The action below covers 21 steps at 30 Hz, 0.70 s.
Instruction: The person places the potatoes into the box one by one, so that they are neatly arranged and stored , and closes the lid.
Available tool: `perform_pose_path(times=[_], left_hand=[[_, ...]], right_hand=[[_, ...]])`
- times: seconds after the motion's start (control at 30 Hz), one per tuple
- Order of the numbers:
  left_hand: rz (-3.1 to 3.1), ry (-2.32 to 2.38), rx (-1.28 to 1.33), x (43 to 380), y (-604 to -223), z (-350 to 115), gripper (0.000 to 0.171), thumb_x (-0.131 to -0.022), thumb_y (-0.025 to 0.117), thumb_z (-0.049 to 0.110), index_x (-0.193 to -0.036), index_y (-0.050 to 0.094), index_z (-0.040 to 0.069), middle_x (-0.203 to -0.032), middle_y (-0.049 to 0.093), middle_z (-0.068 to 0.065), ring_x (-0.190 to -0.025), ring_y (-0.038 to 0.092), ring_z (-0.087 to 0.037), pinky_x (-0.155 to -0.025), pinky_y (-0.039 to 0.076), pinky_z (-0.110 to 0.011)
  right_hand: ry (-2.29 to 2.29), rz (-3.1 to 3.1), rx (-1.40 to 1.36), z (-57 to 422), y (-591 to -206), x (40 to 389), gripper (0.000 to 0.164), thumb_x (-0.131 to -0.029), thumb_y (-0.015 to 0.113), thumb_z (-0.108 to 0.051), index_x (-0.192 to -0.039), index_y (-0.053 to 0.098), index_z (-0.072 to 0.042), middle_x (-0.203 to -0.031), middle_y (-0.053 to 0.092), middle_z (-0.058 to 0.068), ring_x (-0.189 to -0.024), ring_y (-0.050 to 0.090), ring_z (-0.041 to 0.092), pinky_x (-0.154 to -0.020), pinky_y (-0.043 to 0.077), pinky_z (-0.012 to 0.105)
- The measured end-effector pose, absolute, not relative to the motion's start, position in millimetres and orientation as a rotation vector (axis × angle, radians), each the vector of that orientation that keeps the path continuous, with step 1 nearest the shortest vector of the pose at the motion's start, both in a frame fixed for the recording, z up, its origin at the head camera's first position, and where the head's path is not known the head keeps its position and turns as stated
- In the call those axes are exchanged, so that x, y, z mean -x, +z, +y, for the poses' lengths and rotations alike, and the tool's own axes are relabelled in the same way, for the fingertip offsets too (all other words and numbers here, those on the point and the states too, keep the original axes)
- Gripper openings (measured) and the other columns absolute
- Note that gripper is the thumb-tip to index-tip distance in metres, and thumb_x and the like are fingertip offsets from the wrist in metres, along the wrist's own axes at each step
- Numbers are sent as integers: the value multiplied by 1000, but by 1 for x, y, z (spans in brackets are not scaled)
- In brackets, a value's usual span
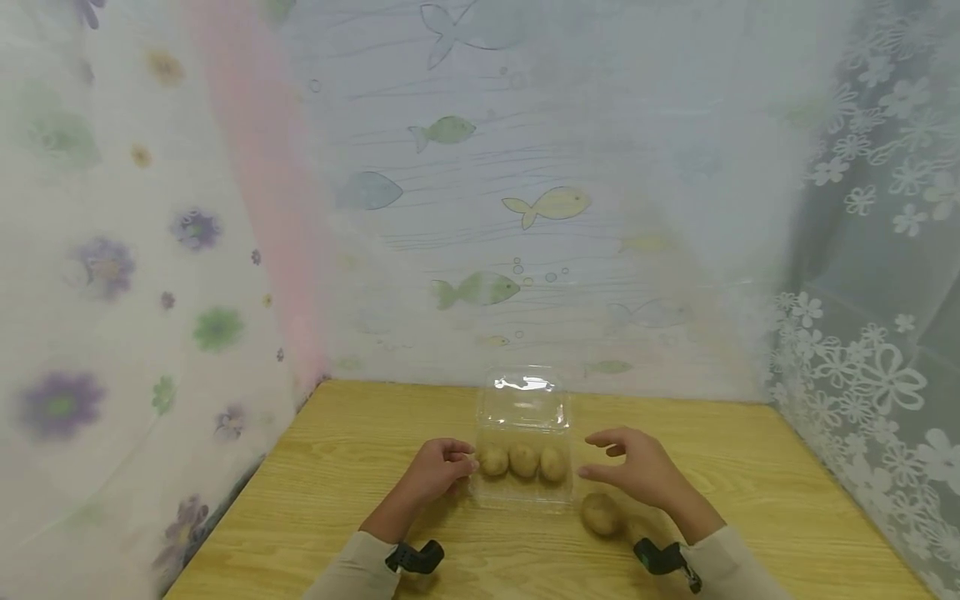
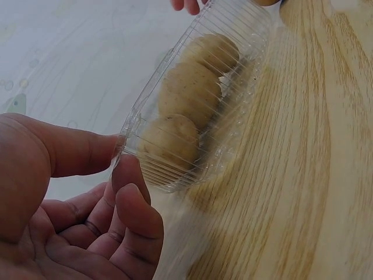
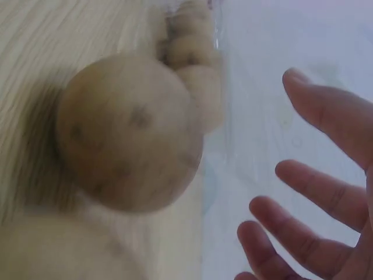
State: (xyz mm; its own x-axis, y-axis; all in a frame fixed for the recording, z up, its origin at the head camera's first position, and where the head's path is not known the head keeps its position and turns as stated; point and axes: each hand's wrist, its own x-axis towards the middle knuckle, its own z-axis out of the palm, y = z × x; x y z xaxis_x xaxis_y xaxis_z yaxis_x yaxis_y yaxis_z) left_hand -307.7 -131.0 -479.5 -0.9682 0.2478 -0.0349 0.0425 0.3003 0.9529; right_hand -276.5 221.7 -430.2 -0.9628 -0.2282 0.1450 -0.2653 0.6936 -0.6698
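A clear plastic clamshell box (image 1: 522, 503) sits on the table with its lid (image 1: 522, 407) raised at the back. Three potatoes (image 1: 523, 460) lie in a row inside it. At the box's left side, my left hand (image 1: 438, 468) pinches the rim between thumb and finger, which the left wrist view shows closely. My right hand (image 1: 637, 467) is held just off the right side, fingers apart and holding nothing. Below it a loose potato (image 1: 602, 514) rests on the table; this potato (image 3: 131, 133) looks large in the right wrist view.
The wooden table (image 1: 337, 467) carries the box near its middle. Behind it hangs a fish-print curtain (image 1: 480, 250), with a flowered sheet (image 1: 150, 292) on the left and a flower-patterned translucent one on the right. A blurred tan shape (image 3: 64, 251) fills the right wrist view's lower left corner.
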Motion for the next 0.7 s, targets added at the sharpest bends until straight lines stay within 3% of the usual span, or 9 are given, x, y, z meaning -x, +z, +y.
perform_pose_path(times=[0.3,0.53,0.7], left_hand=[[2387,1745,-290,315,-480,-133,39,-97,73,17,-127,65,-7,-104,70,-12,-74,63,-15,-62,52,-32],[2371,1728,-299,332,-483,-139,37,-98,73,17,-126,65,-5,-103,70,-11,-77,65,-15,-64,54,-30],[2364,1720,-310,345,-485,-144,36,-97,73,18,-126,65,-4,-103,70,-10,-78,66,-15,-66,54,-31]], right_hand=[[1315,-2832,-424,249,-443,273,52,-89,81,-44,-133,68,-19,-139,65,10,-119,65,35,-89,59,46],[1521,-2773,-539,262,-453,275,51,-95,77,-29,-140,63,-9,-141,61,21,-119,63,41,-86,58,30],[1612,-2745,-668,268,-459,276,49,-100,70,-21,-145,58,-3,-144,57,26,-121,63,43,-89,58,28]])
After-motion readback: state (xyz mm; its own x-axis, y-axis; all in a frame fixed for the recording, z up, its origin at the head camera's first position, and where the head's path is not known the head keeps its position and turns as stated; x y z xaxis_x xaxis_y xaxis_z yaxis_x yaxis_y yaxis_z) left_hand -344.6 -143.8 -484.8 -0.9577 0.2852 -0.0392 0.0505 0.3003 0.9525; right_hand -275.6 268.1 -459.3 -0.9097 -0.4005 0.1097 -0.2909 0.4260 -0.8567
